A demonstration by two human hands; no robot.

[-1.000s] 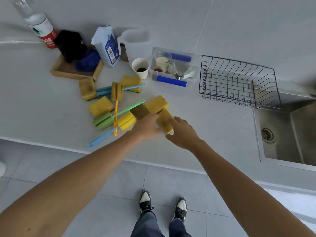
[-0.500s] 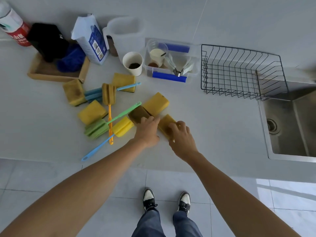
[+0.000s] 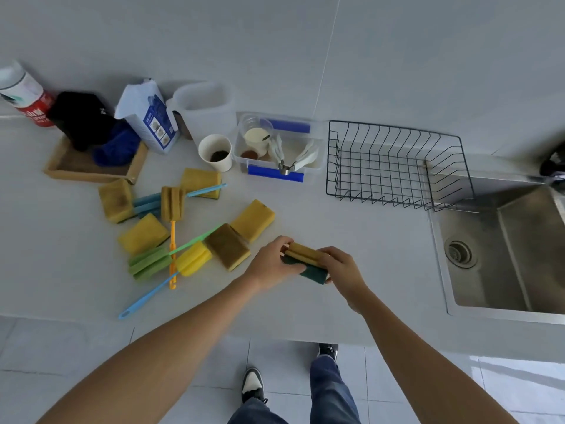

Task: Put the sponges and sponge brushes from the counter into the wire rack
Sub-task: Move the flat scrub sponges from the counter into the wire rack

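A yellow sponge with a dark green scouring side is held just above the counter between my left hand and my right hand, each gripping one end. The black wire rack stands further back and to the right, with nothing in it. Left of my hands lie several yellow sponges, among them a brownish one and a clean one. Sponge brushes lie among them: a green one, an orange-handled one and a blue-handled yellow one.
A steel sink is at the right, next to the rack. Behind the sponges stand a paper cup, a clear box with blue clips, a white jug, a paper bag, a wooden tray and a can.
Both hands closed on the nearest sponge and lifted it off the counter, turning its green side toward me and shifting it slightly right. The other sponges and brushes stayed put.
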